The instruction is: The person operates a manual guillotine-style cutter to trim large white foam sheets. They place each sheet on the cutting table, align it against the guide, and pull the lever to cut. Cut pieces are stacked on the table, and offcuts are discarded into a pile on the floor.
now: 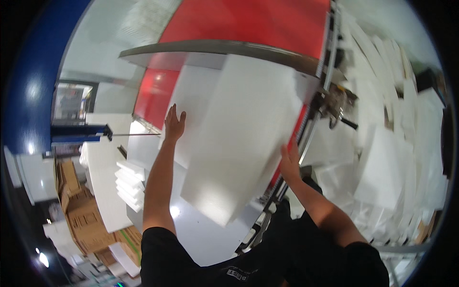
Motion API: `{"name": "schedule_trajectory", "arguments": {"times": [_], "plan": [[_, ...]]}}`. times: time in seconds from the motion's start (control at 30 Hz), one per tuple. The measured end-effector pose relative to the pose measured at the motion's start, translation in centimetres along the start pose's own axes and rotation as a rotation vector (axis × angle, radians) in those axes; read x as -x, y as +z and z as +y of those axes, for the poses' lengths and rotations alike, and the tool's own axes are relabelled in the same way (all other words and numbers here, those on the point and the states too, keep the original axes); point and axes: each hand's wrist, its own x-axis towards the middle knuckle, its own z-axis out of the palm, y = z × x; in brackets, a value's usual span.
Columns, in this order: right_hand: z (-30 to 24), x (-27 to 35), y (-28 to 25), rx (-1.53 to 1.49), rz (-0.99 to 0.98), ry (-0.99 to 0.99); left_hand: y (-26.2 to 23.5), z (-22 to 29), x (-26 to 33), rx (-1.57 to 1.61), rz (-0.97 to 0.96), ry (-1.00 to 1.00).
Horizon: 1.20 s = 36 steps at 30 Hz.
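A large white foam block (239, 129) lies on the machine's table, its far end against a curved-looking grey metal bar (220, 46). Alongside its left edge is another white foam piece (193, 98). My left hand (175, 125) is open over the left edge of that piece, thumb and fingers apart; I cannot tell whether it touches. My right hand (289, 163) is at the block's right edge, fingers stretched out along the side and gripping nothing.
The table has a red surface (239, 21) beyond the bar and a grey near part (201, 229). A blue column (36, 81) with a thin rod stands left. Small white foam pieces (129, 186) are stacked near cardboard boxes (86, 220). White foam scraps (382, 167) pile up right, beside a metal mechanism (337, 103).
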Motion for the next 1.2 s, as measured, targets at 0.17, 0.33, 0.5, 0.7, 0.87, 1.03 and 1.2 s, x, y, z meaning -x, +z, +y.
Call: {"name": "schedule_trajectory", "arguments": {"times": [0.17, 0.33, 0.5, 0.7, 0.87, 1.03, 1.2], "plan": [[3.1, 0.0, 0.1, -0.197, -0.189, -0.024, -1.2, -4.5, -0.2, 0.149, -0.04, -0.22], [8.2, 0.1, -0.7, -0.403, -0.358, -0.082, -4.3, -10.1, -2.4, 0.306, -0.53, -0.291], [10.2, -0.1, -3.8, -0.142, -0.399, 0.002, -2.9, -10.0, -2.4, 0.615, -0.566, -0.589], [9.1, 1.1, -4.8, 0.072, -0.444, 0.091, -1.2, -12.9, -0.6, 0.965, -0.654, -0.481], [7.1, 2.2, -2.0, 0.196, -0.58, 0.089, -0.2, -17.5, 8.9, 0.985, -0.577, -0.603], [4.1, 2.7, 2.2, 0.341, -0.771, 0.034, -1.7, -20.1, 28.3, 1.331, -0.561, -0.855], [1.1, 2.7, 9.4, 0.517, -1.04, -0.105, 2.3, -19.1, 53.0, 1.622, -0.192, -1.17]]}}
